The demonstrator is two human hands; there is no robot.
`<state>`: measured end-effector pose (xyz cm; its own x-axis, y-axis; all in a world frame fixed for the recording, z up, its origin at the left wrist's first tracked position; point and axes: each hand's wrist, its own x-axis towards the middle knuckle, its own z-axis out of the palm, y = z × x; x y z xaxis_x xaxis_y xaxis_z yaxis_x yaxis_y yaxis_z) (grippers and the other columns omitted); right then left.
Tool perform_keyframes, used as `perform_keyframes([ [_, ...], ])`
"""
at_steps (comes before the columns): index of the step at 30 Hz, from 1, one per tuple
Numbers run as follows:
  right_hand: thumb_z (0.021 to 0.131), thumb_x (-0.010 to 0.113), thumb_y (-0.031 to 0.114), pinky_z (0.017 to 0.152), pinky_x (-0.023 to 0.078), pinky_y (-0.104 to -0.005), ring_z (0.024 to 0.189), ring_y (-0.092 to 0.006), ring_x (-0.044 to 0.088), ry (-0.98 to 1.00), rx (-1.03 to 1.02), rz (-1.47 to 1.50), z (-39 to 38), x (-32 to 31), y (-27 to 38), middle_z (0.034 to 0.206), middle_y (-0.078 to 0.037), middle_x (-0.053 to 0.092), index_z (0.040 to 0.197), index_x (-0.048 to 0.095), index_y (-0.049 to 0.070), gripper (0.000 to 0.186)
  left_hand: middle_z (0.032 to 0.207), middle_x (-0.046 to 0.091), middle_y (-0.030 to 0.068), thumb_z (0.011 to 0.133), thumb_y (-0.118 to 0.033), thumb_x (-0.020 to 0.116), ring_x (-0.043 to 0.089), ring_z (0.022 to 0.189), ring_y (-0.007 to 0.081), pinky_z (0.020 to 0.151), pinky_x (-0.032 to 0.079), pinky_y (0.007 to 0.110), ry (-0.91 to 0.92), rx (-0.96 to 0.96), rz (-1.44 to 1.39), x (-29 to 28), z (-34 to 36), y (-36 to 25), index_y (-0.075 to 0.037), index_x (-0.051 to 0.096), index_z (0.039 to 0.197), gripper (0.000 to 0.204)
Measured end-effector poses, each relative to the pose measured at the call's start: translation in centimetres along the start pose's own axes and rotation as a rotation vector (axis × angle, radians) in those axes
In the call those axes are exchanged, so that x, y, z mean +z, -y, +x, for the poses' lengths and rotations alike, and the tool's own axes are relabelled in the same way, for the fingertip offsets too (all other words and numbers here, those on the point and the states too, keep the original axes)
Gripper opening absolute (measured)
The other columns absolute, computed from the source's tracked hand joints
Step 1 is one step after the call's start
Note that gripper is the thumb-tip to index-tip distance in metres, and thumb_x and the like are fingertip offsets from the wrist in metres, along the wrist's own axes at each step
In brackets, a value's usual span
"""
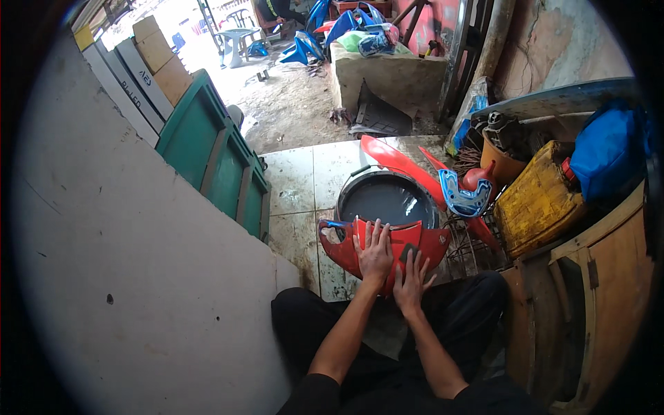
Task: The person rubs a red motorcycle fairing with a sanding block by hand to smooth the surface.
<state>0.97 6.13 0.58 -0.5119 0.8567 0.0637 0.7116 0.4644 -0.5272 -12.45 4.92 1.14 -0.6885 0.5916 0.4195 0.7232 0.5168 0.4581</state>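
A red plastic motorcycle fairing panel rests in front of me, over the near rim of a round black basin of grey water. Flat on the panel's middle lies my left hand, fingers stretched out and slightly apart. Just right of it, my right hand presses a small dark grey pad against the red surface with its fingertips. Whether the pad is sandpaper or a sponge I cannot tell. The panel's near edge is partly hidden by my hands and wrists.
Right of the basin lie a long red panel, a blue-and-white part and a dirty yellow jerrycan. A wooden cabinet stands close on the right. A white wall and green panel bound the left.
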Motion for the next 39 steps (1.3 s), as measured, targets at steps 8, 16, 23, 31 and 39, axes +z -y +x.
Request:
perform_keyframes([
  [8,0.103,0.037,0.056,0.112,0.005,-0.0744,0.151,-0.0435,0.016,-0.037,0.021,-0.062,6.8,-1.3,0.8,0.163,-0.014,0.028,0.156,0.034,0.02,0.064,0.152,0.048,0.0047,0.1,-0.029,0.05,0.037,0.146,0.0248,0.117,0.019,0.061,0.014,0.011,0.01,0.3,-0.1,-0.2,-0.02,0.058,0.138,0.04],
  [16,0.103,0.037,0.055,0.114,0.005,-0.0723,0.152,-0.0407,0.015,-0.089,0.086,-0.085,4.0,0.0,-0.3,0.164,-0.013,0.025,0.156,0.034,0.017,0.065,0.151,0.049,0.0052,0.1,-0.029,0.05,0.037,0.146,0.025,0.117,0.019,0.061,0.015,0.014,-0.005,0.1,-0.1,-0.7,-0.02,0.059,0.137,0.039],
  [23,0.102,0.038,0.058,0.114,0.004,-0.0723,0.151,-0.0427,0.016,-0.023,0.039,-0.028,4.1,-0.7,1.2,0.163,-0.015,0.027,0.156,0.034,0.017,0.069,0.152,0.049,0.0053,0.1,-0.029,0.05,0.038,0.146,0.0253,0.118,0.019,0.061,0.009,0.009,0.008,0.2,-0.4,0.2,-0.02,0.059,0.137,0.039],
  [31,0.101,0.039,0.058,0.112,0.004,-0.0743,0.151,-0.0446,0.015,-0.025,0.027,-0.022,5.2,-1.0,0.5,0.162,-0.017,0.029,0.155,0.036,0.018,0.067,0.152,0.049,0.0054,0.1,-0.029,0.05,0.038,0.146,0.0244,0.118,0.018,0.06,0.017,0.003,0.007,0.4,-0.3,-0.4,-0.02,0.059,0.138,0.039],
  [39,0.101,0.039,0.057,0.112,0.003,-0.0741,0.152,-0.0421,0.013,0.06,0.048,0.066,-0.2,-0.9,1.3,0.164,-0.016,0.025,0.155,0.037,0.017,0.067,0.151,0.05,0.0052,0.1,-0.029,0.051,0.039,0.145,0.0244,0.118,0.019,0.061,-0.005,0.006,0.028,0.0,-0.2,0.4,-0.02,0.06,0.137,0.039],
])
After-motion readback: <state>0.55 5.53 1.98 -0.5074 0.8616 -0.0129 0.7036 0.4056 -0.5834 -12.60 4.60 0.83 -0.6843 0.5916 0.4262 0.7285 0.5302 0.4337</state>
